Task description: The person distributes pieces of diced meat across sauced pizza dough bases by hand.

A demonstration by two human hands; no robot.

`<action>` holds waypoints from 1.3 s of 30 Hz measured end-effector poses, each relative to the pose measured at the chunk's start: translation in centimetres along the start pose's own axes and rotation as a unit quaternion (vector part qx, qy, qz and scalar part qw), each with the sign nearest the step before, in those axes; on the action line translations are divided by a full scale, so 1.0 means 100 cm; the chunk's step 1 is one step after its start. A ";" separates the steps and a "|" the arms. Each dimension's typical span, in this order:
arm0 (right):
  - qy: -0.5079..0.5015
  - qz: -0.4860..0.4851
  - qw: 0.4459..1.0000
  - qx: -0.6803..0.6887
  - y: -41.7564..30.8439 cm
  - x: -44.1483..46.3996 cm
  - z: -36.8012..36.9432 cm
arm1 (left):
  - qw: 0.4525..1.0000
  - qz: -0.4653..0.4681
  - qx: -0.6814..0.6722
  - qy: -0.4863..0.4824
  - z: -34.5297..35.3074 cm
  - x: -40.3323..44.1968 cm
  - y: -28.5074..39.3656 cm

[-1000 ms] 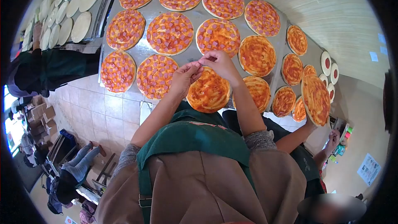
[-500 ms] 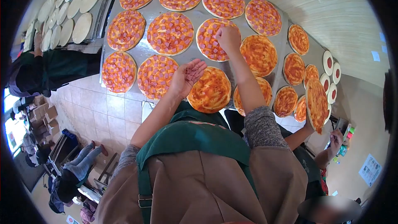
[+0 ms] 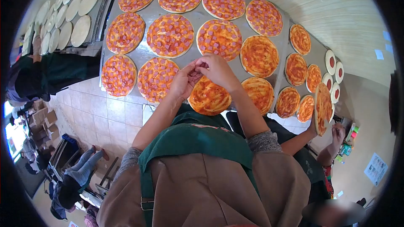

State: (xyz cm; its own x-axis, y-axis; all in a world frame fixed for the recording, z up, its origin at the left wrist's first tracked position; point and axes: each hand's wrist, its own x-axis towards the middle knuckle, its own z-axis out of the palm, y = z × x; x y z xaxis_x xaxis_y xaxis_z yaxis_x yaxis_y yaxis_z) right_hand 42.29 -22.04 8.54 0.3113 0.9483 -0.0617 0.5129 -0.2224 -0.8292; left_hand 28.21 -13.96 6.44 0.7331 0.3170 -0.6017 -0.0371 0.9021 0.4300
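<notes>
My left hand (image 3: 185, 80) is cupped palm up above the near edge of the metal table, with what look like pink ham cubes in its palm. The fingers of my right hand (image 3: 212, 68) are pinched together over that palm; what they hold is hidden. Just below my hands lies a pizza base (image 3: 209, 96) with sauce only. Beyond them is a pizza (image 3: 219, 38) with ham cubes scattered on it. Another sauced base (image 3: 259, 56) lies to its right, and a ham-covered pizza (image 3: 159, 80) is left of my left hand.
Several ham-topped pizzas fill the left and far parts of the metal table (image 3: 142, 46). At right, a co-worker's hand holds up a sauced base (image 3: 323, 109) near more bases. A person (image 3: 54, 73) stands at far left by a table of plain bases (image 3: 81, 30).
My right hand has come back from over the ham-topped pizza to my left palm. My left hand's fingers have curled inward. The co-worker's raised base has shifted slightly.
</notes>
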 end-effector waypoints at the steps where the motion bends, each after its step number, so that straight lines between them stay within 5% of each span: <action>1: 0.005 0.031 0.997 0.075 0.005 -0.001 0.001 | 1.000 0.000 -0.009 0.011 -0.001 0.001 -0.001; 6: 0.095 0.135 0.922 0.349 0.028 0.002 -0.025 | 0.998 -0.017 -0.056 0.014 0.000 -0.002 0.004; 18: 0.114 0.191 0.908 0.356 0.121 0.035 -0.077 | 0.996 -0.015 -0.082 0.030 -0.021 -0.006 0.000; 24: 0.073 0.242 0.949 0.187 0.124 0.062 -0.072 | 0.995 -0.017 -0.079 0.054 -0.023 -0.009 0.003; 27: 0.077 0.193 0.953 0.222 0.152 0.077 -0.056 | 0.996 -0.015 -0.074 0.055 -0.027 -0.007 0.003; 30: 0.056 0.221 0.971 0.077 0.158 0.091 -0.049 | 0.996 -0.012 -0.067 0.053 -0.031 -0.008 0.003; 36: 0.135 0.183 0.962 -0.153 0.126 0.092 -0.046 | 0.996 -0.006 -0.065 0.064 -0.033 -0.009 0.006; 39: 0.193 0.176 0.962 -0.083 0.137 0.091 -0.046 | 0.995 -0.008 -0.072 0.074 -0.033 -0.010 0.011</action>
State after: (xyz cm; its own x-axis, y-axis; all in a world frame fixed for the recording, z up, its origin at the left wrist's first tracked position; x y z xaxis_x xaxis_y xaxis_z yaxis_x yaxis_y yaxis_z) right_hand 55.84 -17.51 -0.83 0.7469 0.6596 -0.0846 0.4320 -0.5779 -0.6924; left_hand 25.20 -12.36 5.31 0.6266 0.3330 -0.7047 -0.1322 0.9364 0.3250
